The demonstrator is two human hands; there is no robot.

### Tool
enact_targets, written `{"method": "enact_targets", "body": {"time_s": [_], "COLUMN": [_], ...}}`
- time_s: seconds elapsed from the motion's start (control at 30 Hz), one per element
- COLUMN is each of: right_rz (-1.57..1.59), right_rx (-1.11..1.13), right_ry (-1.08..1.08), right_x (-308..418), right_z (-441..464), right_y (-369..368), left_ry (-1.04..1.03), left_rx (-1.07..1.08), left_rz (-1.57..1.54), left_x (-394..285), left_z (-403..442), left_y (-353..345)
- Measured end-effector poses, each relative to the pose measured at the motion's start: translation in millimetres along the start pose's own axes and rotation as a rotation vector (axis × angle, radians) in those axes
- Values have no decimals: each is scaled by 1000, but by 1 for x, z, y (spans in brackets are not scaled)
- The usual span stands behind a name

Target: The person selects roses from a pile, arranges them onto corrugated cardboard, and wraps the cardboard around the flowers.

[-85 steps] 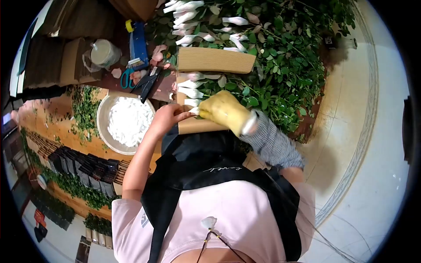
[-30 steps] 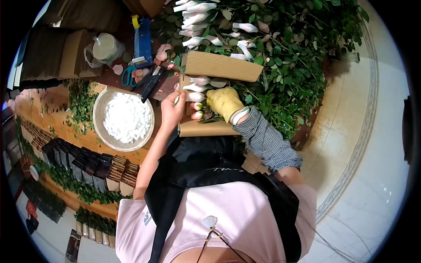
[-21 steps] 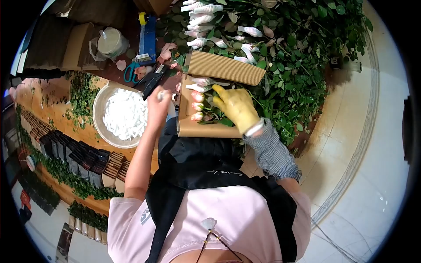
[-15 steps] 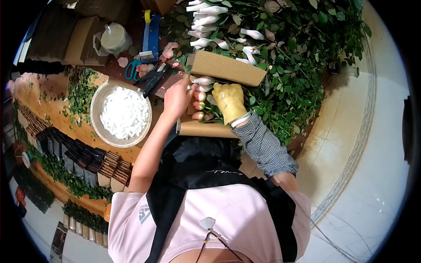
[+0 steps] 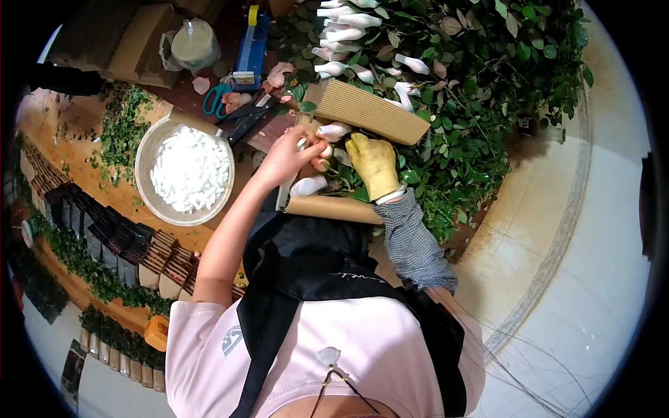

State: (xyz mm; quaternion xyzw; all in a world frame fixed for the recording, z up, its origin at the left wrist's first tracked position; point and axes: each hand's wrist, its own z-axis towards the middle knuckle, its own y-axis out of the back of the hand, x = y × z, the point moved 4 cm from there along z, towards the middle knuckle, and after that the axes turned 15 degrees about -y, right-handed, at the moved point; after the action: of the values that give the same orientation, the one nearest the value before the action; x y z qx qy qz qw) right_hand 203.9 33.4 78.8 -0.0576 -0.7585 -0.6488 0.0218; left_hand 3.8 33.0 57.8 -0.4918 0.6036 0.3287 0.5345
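My bare left hand [image 5: 287,159] is closed in a pinch, with a small white foam sleeve [image 5: 302,143] showing between its fingers. Its fingertips touch a pink-and-cream rose head [image 5: 325,150]; another rose head [image 5: 320,164] sits just below. My right hand [image 5: 375,166], in a yellow glove, curls its fingers to the right of these heads, by the leaves and stems; what it grips is hidden. A white-sleeved rose [image 5: 334,132] lies above the fingertips, and a second white-sleeved rose [image 5: 309,185] lies nearer my body. Corrugated cardboard [image 5: 373,111] stretches across above my hands.
On the left stands a bowl [image 5: 145,143] full of white foam sleeves. Black-handled shears [image 5: 251,120], teal scissors [image 5: 214,101] and a blue tape dispenser [image 5: 251,52] lie beyond. Leafy rose stems [image 5: 481,104] fill the right side. A cardboard edge [image 5: 334,207] borders my apron.
A white-sleeved rose now shows at the near end of the row, where bare heads were. My left hand has moved lower beside the roses. The whole view has shifted slightly.
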Motion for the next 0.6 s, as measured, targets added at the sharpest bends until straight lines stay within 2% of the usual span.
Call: {"method": "enact_targets", "body": {"time_s": [0.07, 0.17, 0.3, 0.37, 0.47, 0.53, 0.57, 0.6], "right_rz": [6, 49, 105, 71, 79, 100, 136, 104], "right_rx": [-100, -95, -63, -79, 31, 40, 6, 82], "right_ry": [9, -14, -95, -123, -196, -139, -105, -92], "right_x": [0, -1, 1, -1, 4, 3, 1, 3], "right_z": [-2, -1, 0, 1, 1, 2, 2, 3], "right_y": [-1, 1, 5, 1, 4, 7, 8, 12], "left_ry": [13, -14, -328, -183, -321, -333, -273, -85], "left_rx": [15, -8, -195, -432, -434, -388, -341, -217], "left_rz": [19, 185, 464, 167, 306, -29, 26, 87], "left_x": [-8, -14, -8, -9, -15, 4, 11, 14], "left_z": [9, 15, 3, -18, -36, -37, -35, -30], "left_y": [-12, -20, -11, 11, 60, 56, 55, 51]}}
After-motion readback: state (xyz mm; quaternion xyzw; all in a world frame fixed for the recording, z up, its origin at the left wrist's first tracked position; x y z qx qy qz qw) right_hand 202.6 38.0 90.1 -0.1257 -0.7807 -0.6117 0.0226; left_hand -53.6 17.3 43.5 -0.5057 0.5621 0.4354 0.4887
